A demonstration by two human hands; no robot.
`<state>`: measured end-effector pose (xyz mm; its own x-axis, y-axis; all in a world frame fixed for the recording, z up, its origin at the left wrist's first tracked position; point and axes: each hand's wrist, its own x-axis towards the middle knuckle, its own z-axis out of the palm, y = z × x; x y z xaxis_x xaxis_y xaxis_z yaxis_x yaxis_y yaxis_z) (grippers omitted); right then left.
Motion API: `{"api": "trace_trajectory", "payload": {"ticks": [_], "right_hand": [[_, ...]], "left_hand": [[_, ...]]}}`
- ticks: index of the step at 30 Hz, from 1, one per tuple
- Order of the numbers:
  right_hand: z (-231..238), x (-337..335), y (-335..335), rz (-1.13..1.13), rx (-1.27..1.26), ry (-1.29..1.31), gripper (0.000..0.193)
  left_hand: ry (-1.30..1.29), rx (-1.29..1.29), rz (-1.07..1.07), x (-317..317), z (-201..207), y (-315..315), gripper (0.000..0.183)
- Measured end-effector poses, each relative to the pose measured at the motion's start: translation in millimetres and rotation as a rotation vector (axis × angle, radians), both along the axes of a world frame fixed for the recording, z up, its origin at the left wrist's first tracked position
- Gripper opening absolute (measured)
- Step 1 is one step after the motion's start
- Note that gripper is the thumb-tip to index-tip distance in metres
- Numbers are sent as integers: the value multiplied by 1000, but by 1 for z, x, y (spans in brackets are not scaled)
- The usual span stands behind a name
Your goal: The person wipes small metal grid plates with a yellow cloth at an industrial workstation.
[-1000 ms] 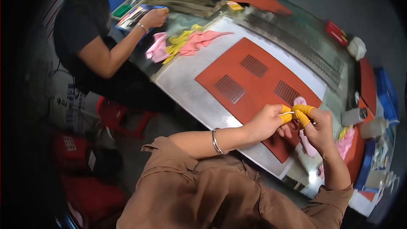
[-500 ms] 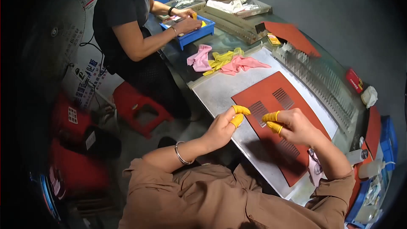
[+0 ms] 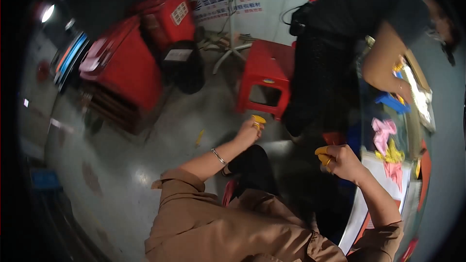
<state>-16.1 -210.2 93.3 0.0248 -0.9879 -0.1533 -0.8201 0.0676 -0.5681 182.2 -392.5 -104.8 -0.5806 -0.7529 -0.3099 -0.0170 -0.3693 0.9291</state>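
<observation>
My left hand (image 3: 250, 130) is held out over the floor, in front of a red plastic stool (image 3: 266, 75). Yellow finger cots cover its thumb and finger, which are curled together; whatever may be between them is too small to make out. A silver bangle circles that wrist. My right hand (image 3: 343, 162), in yellow finger cots too, is closed in a pinch left of the work table (image 3: 386, 182). What it pinches, if anything, is hidden. Pink and yellow cloths (image 3: 386, 138) lie on the table beyond my right hand.
Red bins (image 3: 124, 63) stand at the far left beside a black bin (image 3: 183, 70). A co-worker (image 3: 335, 43) leans over a blue tray (image 3: 393, 102) at the right. A yellow scrap (image 3: 199, 138) lies on the floor.
My view has swung left, from the table to the floor and bins. My hands have left the red mat; they are farther apart and off the table's left side.
</observation>
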Motion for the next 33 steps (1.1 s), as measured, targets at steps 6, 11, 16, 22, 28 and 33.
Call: {"api": "trace_trajectory", "payload": {"ticks": [6, 11, 16, 22, 28, 33], "right_hand": [[-85, 24, -157, 211, 86, -8, 19], [-159, 65, -292, 311, 74, 208, 19], [-237, 110, -419, 572, -228, 525, 10], [-299, 214, -566, 783, -429, 550, 7], [-375, 302, -688, 742, -710, 483, 20], [-423, 339, -723, 679, -577, 551, 23]], "left_hand": [[27, 244, 581, 117, -60, -92, 25], [-55, 347, 713, 180, -132, -118, 21], [29, 533, 990, 216, -188, -135, 15], [29, 661, 1129, 259, -223, -124, 19], [-46, 829, 1312, 313, -278, -112, 21], [-7, 804, 1333, 336, -288, -119, 22]]}}
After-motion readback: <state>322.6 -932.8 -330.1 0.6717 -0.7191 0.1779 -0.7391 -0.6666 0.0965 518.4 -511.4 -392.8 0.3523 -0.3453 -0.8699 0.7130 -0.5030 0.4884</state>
